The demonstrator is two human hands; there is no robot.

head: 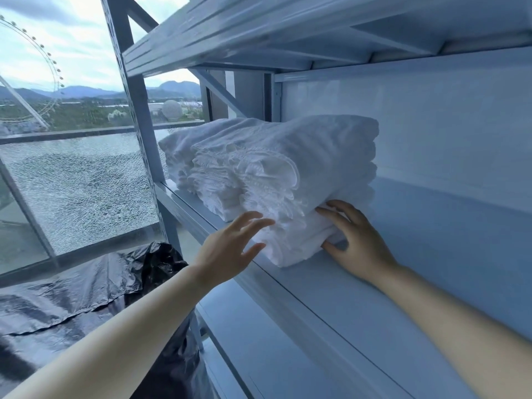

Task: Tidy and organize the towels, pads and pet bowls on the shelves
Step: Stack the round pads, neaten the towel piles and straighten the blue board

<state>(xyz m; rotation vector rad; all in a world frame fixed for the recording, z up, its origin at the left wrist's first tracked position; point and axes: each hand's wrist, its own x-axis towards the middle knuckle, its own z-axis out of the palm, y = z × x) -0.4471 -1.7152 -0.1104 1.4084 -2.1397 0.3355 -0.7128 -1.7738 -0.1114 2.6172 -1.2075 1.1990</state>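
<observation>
Left hand (227, 249) spread, fingertips touching towel stack (288, 168); right hand (357, 243) flat against it.

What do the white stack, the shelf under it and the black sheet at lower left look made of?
White stack: soft cloth, likely terry towels, matte, with ruffled folded edges. Shelf: apparently painted metal, pale, smooth, faintly shiny; its upright has punched holes. Black sheet: thin plastic film, glossy and crinkled.
</observation>
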